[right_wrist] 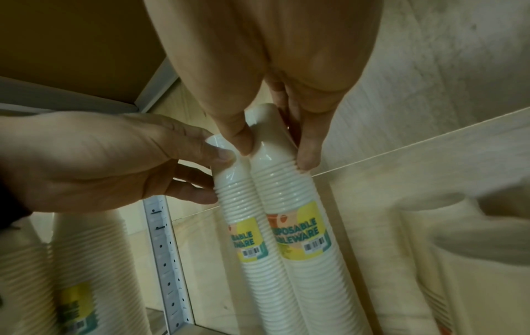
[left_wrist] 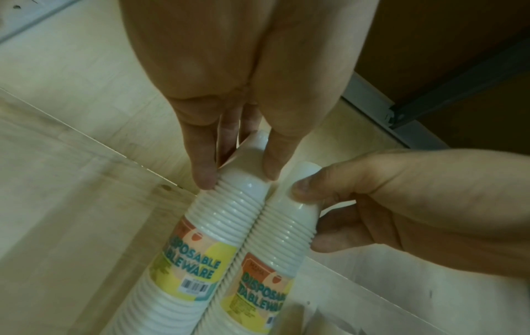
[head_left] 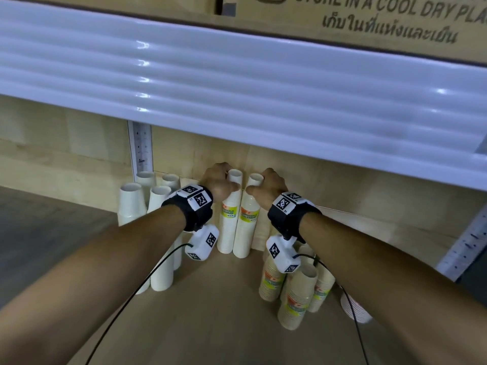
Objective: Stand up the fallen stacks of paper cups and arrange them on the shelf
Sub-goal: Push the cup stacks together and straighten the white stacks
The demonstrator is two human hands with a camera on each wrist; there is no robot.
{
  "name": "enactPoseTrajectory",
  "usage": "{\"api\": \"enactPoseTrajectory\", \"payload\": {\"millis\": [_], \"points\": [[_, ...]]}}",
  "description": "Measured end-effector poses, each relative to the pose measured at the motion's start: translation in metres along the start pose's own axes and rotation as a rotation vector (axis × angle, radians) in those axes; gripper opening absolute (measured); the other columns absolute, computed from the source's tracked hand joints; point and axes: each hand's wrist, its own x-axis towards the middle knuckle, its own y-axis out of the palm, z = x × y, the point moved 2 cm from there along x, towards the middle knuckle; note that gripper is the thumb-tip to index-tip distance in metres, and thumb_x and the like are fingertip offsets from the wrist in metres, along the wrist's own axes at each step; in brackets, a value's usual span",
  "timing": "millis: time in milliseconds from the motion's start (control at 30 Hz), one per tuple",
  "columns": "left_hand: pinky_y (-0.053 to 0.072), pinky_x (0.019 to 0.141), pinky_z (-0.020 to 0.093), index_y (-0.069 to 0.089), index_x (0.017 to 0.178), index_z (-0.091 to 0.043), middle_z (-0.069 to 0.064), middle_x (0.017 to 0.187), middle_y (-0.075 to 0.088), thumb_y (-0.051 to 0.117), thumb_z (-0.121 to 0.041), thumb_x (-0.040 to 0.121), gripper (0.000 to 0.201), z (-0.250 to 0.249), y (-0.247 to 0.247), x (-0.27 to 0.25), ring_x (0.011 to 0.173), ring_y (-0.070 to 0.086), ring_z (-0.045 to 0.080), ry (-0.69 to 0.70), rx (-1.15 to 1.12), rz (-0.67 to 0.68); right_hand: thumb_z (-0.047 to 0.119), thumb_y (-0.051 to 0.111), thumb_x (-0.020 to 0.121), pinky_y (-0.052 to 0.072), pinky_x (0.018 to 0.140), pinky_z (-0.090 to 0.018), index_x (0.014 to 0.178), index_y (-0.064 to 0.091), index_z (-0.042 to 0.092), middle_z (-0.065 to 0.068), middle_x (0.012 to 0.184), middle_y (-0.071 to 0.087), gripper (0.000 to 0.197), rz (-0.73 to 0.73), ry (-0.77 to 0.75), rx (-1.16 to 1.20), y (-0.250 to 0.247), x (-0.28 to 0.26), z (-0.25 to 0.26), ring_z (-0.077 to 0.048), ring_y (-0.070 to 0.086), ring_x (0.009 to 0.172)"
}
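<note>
Two white cup stacks with yellow "Disposable Tableware" labels stand upright side by side at the back of the wooden shelf [head_left: 210,317]. My left hand [head_left: 224,181] grips the top of the left stack [head_left: 228,222]. My right hand [head_left: 264,184] grips the top of the right stack [head_left: 247,233]. In the left wrist view, the left hand [left_wrist: 238,179] pinches the left stack [left_wrist: 226,222] between thumb and fingers, while the right hand [left_wrist: 373,199] wraps the right stack [left_wrist: 286,235]. In the right wrist view, the right hand [right_wrist: 275,158] holds its stack [right_wrist: 286,188] beside the left hand [right_wrist: 114,158].
Several plain white stacks [head_left: 131,206] stand upright on the left near a perforated post [head_left: 141,148]. Brownish labelled stacks [head_left: 297,293] stand at the right, and another stack [head_left: 353,309] is partly hidden under my right forearm. A white upper shelf edge [head_left: 237,88] overhangs closely.
</note>
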Motion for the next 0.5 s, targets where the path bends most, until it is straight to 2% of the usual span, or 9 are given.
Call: {"api": "enactPoseTrajectory", "payload": {"millis": [67,167,233,300,400,500], "points": [[0.055,0.085,0.036,0.062,0.121,-0.016,0.001,0.110,0.067,0.073,-0.024,0.080,0.043,0.000,0.001,0.001,0.098,0.064,0.020,-0.006,-0.017,-0.009,0.019,0.067,0.089,0.040,0.075,-0.023,0.128,0.057,0.014,-0.006,0.134,0.057,0.041,0.007,0.025,0.024,0.001,0.002,-0.001,-0.023,0.058,0.116],[0.056,0.085,0.036,0.065,0.119,-0.016,0.002,0.107,0.070,0.074,-0.023,0.079,0.041,0.000,0.001,0.002,0.098,0.066,0.020,-0.010,-0.049,-0.021,0.020,0.068,0.088,0.039,0.077,-0.022,0.130,0.056,0.015,-0.006,0.137,0.055,0.043,0.026,0.040,0.036,0.000,0.006,-0.001,-0.023,0.056,0.121],[0.056,0.085,0.036,0.064,0.119,-0.014,0.004,0.107,0.070,0.074,-0.021,0.080,0.041,-0.001,0.000,0.002,0.098,0.066,0.021,-0.015,-0.064,-0.022,0.019,0.069,0.088,0.041,0.070,-0.020,0.130,0.056,0.014,-0.007,0.137,0.055,0.044,0.026,0.031,0.025,-0.001,0.007,-0.001,-0.023,0.056,0.120],[0.056,0.087,0.038,0.064,0.119,-0.013,0.005,0.108,0.070,0.075,-0.021,0.080,0.041,-0.002,-0.001,0.002,0.098,0.067,0.022,-0.026,-0.083,-0.022,0.019,0.069,0.087,0.038,0.059,-0.018,0.128,0.056,0.013,-0.007,0.134,0.056,0.044,0.018,0.020,0.007,-0.001,0.007,-0.002,-0.023,0.057,0.117],[0.053,0.085,0.033,0.059,0.124,-0.011,0.007,0.113,0.068,0.074,-0.022,0.082,0.046,-0.006,-0.004,-0.001,0.101,0.065,0.023,-0.033,-0.078,-0.030,0.019,0.069,0.087,0.036,0.056,-0.018,0.126,0.055,0.013,-0.006,0.131,0.056,0.041,0.016,-0.007,-0.011,-0.003,0.007,-0.003,-0.022,0.057,0.115],[0.045,0.082,0.026,0.051,0.136,-0.011,0.010,0.122,0.063,0.072,-0.024,0.085,0.056,-0.012,-0.012,-0.005,0.108,0.061,0.024,-0.024,-0.060,-0.050,0.019,0.067,0.087,0.041,0.072,-0.023,0.125,0.052,0.009,-0.006,0.129,0.057,0.043,-0.011,-0.037,-0.057,-0.007,0.007,0.000,-0.023,0.057,0.115]]}}
